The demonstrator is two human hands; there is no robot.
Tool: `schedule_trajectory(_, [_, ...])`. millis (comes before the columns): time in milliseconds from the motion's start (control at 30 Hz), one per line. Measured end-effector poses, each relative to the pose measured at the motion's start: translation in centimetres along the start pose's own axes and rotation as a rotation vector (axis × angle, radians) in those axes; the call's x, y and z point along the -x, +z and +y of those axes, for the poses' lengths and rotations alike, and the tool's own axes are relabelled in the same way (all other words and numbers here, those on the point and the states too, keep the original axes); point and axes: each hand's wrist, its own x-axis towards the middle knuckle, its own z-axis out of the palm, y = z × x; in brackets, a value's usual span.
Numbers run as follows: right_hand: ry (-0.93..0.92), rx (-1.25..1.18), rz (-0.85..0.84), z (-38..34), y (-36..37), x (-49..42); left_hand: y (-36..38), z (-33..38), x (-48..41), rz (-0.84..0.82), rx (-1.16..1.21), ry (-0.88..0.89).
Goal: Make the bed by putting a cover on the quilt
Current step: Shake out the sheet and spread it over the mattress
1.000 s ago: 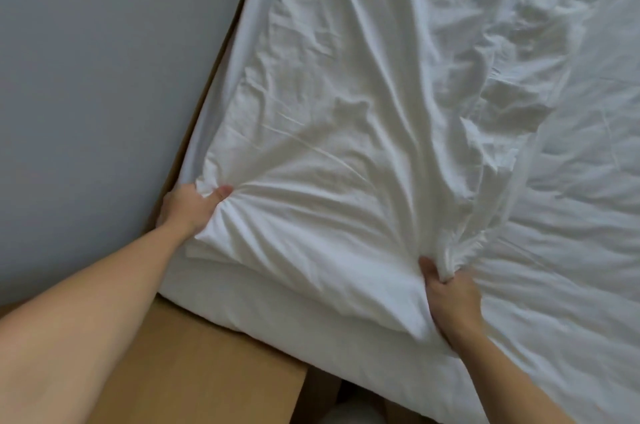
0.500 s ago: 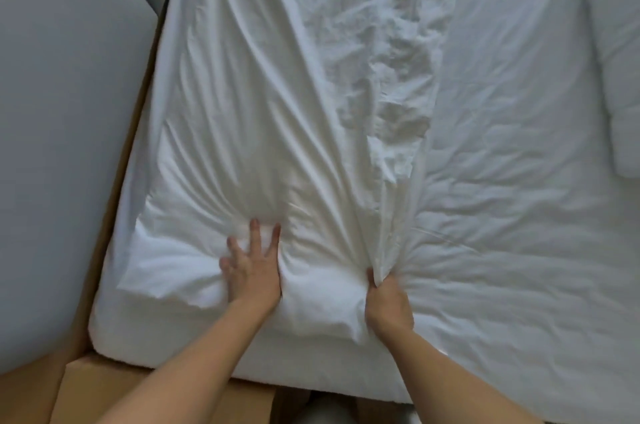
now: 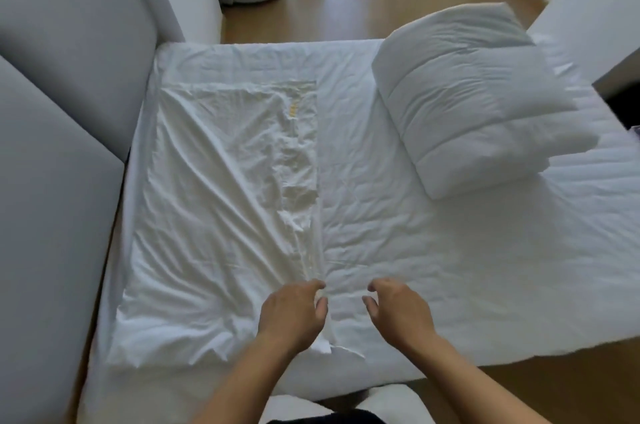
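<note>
Fingers of left hand (image 3: 291,314) pinch wrinkled white cover (image 3: 214,215); right hand (image 3: 398,309) loosely curled, empty.

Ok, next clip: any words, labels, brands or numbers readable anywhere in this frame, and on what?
No text can be read: no word, brand, number or sign shows anywhere in the head view.
A yellow mark on the cover is too small and blurred to tell whether it is print.
The folded quilt and the bed sheet are plain white, with no label showing.
</note>
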Motion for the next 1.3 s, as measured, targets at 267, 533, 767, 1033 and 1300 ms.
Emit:
schedule_trajectory(267, [-0.047, 0.044, 0.261, 8.1, -9.5, 9.8, -2.5, 9.5, 5.7, 0.157, -0.285, 0.241])
schedule_trajectory(533, [-0.102, 0.102, 0.317, 18.5, -15.2, 17.1, 0.4, 19.2, 13.1, 0.321, -0.224, 0.195])
schedule_trajectory(767, [-0.119, 0.173, 0.317, 26.3, -19.4, 19.8, 4.1, 27.1, 15.1, 0.361, -0.153, 0.110])
schedule_trajectory(1033, [-0.066, 0.009, 0.336, 29.2, -21.3, 15.5, 3.0, 31.0, 9.7, 0.305, -0.181, 0.096])
schedule_trajectory(1300, [0.125, -0.013, 0.255, 33.5, -23.5, 8.2, 0.8, 35.3, -4.2, 0.214, -0.160, 0.174])
